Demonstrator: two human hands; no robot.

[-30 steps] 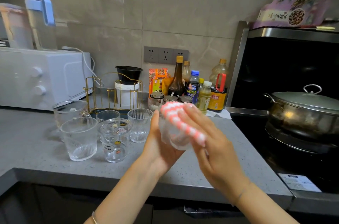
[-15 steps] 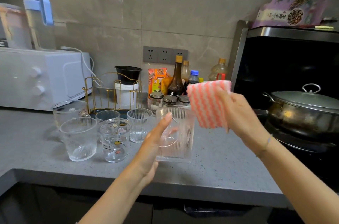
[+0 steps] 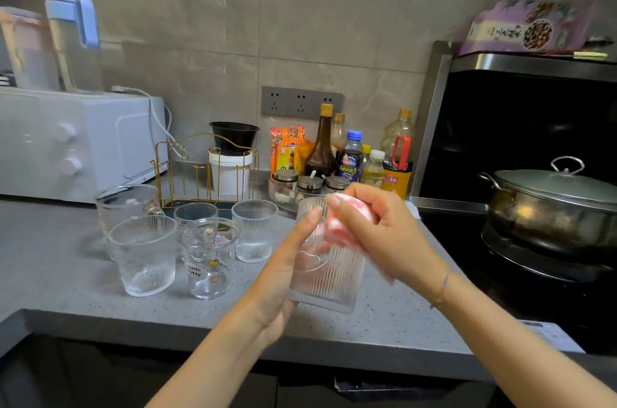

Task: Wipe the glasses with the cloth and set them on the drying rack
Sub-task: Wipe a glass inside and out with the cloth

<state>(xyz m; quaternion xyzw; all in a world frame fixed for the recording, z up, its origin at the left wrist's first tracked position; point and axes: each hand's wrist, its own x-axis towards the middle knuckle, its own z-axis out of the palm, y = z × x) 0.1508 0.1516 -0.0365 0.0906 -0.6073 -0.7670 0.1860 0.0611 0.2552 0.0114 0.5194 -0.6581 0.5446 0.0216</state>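
A: Where is the ribbed glass (image 3: 329,277) being held?

B: Above the front of the counter (image 3: 66,277), clasped around its side by the left hand (image 3: 283,277). The pink striped cloth (image 3: 337,224) is bunched in the right hand (image 3: 377,234) and is being pushed in at the rim.

A: How is the step done well?

B: The glass should be gripped firmly, since ribbed glass may be slippery when wet. The cloth is best pressed down to the base and turned against the wall, so no streaks are left.

A: And afterwards?

B: The gold wire drying rack (image 3: 207,170) stands empty behind the five waiting glasses (image 3: 143,254); those should be cleared carefully.
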